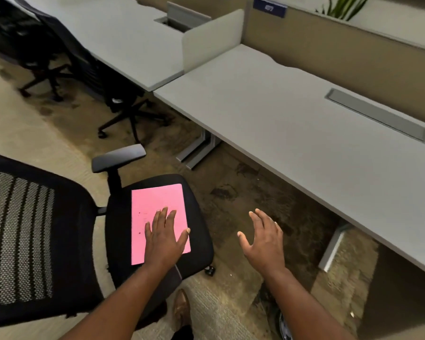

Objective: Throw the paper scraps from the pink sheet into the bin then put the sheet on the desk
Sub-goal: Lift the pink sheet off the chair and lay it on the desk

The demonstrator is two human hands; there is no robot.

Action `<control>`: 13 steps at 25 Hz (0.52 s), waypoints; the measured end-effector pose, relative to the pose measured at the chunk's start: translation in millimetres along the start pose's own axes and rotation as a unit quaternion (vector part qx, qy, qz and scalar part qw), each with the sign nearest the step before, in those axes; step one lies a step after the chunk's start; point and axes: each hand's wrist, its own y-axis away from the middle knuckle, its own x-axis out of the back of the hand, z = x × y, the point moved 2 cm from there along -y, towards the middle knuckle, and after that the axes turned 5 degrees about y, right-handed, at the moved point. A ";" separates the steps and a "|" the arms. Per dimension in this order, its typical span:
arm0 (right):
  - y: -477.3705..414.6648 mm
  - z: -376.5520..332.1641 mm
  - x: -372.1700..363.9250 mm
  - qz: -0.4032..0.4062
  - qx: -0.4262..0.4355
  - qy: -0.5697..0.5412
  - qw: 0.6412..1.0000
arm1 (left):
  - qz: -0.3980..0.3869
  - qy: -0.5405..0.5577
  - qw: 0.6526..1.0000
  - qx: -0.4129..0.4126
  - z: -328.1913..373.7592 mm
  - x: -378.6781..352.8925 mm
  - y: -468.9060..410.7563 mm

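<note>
The pink sheet (152,207) lies flat on the black seat of an office chair (199,231) at the lower left. A few tiny dark specks show on the sheet's left part; I cannot tell whether they are scraps. My left hand (166,235) rests flat on the sheet's near right part, fingers spread. My right hand (264,238) hovers open over the carpet to the right of the chair, holding nothing. The grey desk (280,114) stretches across the right. No bin is in view.
The chair's mesh backrest (20,231) and armrest (118,157) stand at the left. Two more black chairs (123,99) sit further back by a second desk (113,30). A divider panel (211,38) separates the desks. My brown shoe (182,307) is on the carpet.
</note>
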 end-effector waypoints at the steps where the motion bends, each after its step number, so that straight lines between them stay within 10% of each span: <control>1: -11.7 -14.4 -8.8 -0.010 0.008 0.002 1.000 | 0.000 -0.004 1.000 0.011 -14.6 5.0 -9.8; 13: -105.1 -120.0 -117.0 -0.104 0.062 0.009 0.993 | -0.014 -0.035 0.993 0.114 -138.5 13.6 -84.6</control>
